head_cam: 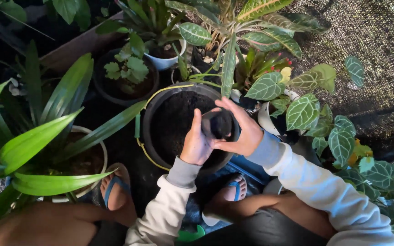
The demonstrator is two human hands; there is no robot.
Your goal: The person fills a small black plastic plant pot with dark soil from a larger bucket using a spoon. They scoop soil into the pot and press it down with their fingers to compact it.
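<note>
Bare knees and pale grey-cuffed sleeves fill the bottom edge, with feet in blue-strapped sandals (117,189) planted on the dark ground. Above them, both hands close around a small black pot (218,124), round and matte, dusted with soil; it sits between the palms, held just over the near rim of a large black bucket (147,132). The left hand (197,143) cups the pot from below and the side, thumb up against its wall. The right hand (238,130) wraps it from the other side, fingers curled over its top. The bucket is round, filled with dark crumbly soil (174,118), and carries a thin yellow wire handle along its rim. To the left stands a white pot (100,155) with long, glossy strap-shaped leaves. Behind the bucket are a dark pot of small lobed foliage (126,68) and a pale blue pot (165,61). To the right spread heart-shaped leaves with white veins (303,111). Coarse dark shade netting (379,54) covers the upper right.
</note>
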